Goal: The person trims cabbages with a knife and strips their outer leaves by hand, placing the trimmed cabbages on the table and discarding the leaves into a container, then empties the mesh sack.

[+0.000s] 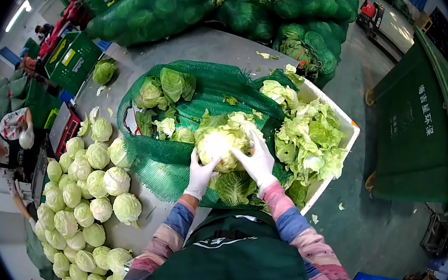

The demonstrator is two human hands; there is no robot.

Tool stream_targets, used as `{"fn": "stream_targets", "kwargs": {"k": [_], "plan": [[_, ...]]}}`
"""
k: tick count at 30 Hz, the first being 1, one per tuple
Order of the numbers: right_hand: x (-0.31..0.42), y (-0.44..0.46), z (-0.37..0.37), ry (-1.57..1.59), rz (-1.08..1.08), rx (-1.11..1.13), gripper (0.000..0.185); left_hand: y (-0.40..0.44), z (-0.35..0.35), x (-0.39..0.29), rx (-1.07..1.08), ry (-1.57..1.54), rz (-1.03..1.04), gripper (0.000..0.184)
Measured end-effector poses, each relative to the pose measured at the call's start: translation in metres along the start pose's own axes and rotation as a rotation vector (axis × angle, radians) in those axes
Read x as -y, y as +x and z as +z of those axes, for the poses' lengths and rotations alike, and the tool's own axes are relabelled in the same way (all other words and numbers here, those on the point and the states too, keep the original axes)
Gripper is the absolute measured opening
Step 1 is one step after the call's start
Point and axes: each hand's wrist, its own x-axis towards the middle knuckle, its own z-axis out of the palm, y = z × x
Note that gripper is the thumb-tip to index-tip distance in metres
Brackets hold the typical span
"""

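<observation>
A pale cabbage (218, 144) with loose outer leaves is held between my two gloved hands, over a green mesh bag (161, 160). My left hand (201, 173) wraps its lower left side. My right hand (257, 157) grips its right side, fingers on the leaves. Below it lies a darker green cabbage (234, 188), close to my body. Other cabbages (172, 84) and loose leaves rest on the mesh. At the right, a white box (353, 133) holds a heap of torn leaves (313, 136).
Many pale cabbages (96, 182) are piled at the left on the grey table (128, 62). Full mesh bags (161, 8) lie along the far edge. A large green bin (424, 124) stands at the right. Another person (15, 133) is at the far left.
</observation>
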Motion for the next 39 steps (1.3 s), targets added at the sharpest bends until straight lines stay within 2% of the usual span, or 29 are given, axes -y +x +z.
{"fn": "stream_targets", "kwargs": {"k": [1,3,5,6,9,11,13,14,15,17,21,23,26,28,29,31,33,34,35,37,39], "plan": [[0.001,0.008,0.003,-0.164,-0.228,-0.05,0.083,0.005,0.0,-0.002,0.029,0.03,-0.002,0.094],[-0.002,0.028,0.009,-0.244,-0.218,-0.039,0.086,0.018,-0.005,0.007,0.082,0.09,0.034,0.095],[-0.002,0.048,0.007,-0.234,0.038,0.234,0.089,0.025,-0.011,0.018,0.119,0.27,0.142,0.095],[0.008,0.056,-0.006,-0.145,0.174,0.378,0.087,0.018,-0.009,0.01,0.118,0.23,0.083,0.095],[-0.005,0.071,0.003,-0.098,0.111,0.348,0.063,0.014,-0.01,-0.006,0.207,0.137,0.021,0.095],[-0.005,0.071,0.003,-0.113,0.091,0.355,0.059,0.013,-0.011,-0.01,0.223,0.071,-0.033,0.096],[0.001,0.069,0.01,-0.178,0.039,0.368,0.051,0.013,-0.002,-0.01,0.063,0.276,0.361,0.102],[0.004,0.065,0.014,-0.224,-0.006,0.34,0.049,0.007,0.0,-0.007,-0.02,0.66,0.465,0.113],[0.015,0.059,0.014,-0.272,-0.051,0.317,0.047,0.001,0.013,-0.012,-0.113,0.822,0.5,0.121],[0.028,0.053,0.018,-0.333,-0.046,0.349,0.045,0.007,0.012,-0.007,-0.177,0.84,0.486,0.12],[0.039,0.06,0.019,-0.455,-0.008,0.382,0.038,0.021,-0.006,-0.007,-0.077,0.785,0.441,0.118],[0.024,0.062,0.017,-0.414,-0.056,0.336,0.037,0.027,-0.013,-0.001,-0.07,0.753,0.459,0.115],[-0.013,0.061,0.012,-0.359,0.041,0.294,0.036,0.027,-0.018,-0.007,-0.005,0.707,0.444,0.114],[-0.059,0.054,0.007,-0.507,0.246,0.361,0.044,0.028,-0.029,-0.005,0.015,0.689,0.436,0.114],[-0.111,0.046,0.013,-0.462,0.272,0.336,0.054,0.029,-0.034,-0.004,0.032,0.667,0.425,0.114],[-0.123,0.029,-0.006,-0.424,0.3,0.279,0.058,0.029,-0.036,-0.003,0.013,0.632,0.374,0.115],[-0.089,0.034,-0.014,-0.386,0.26,0.242,0.058,0.032,-0.037,0.001,0.182,0.291,0.304,0.117],[-0.06,0.037,-0.02,-0.327,0.206,0.244,0.055,0.037,-0.035,0.005,0.165,0.366,0.36,0.12],[-0.042,0.037,-0.019,-0.291,0.025,0.204,0.053,0.035,-0.03,0.003,0.167,0.367,0.358,0.12],[0.0,0.038,-0.021,-0.432,-0.146,0.319,0.051,0.024,-0.013,-0.01,0.067,0.6,0.481,0.123],[0.015,0.035,-0.01,-0.496,-0.326,0.281,0.049,0.014,-0.001,-0.021,0.051,0.687,0.466,0.123]]}}
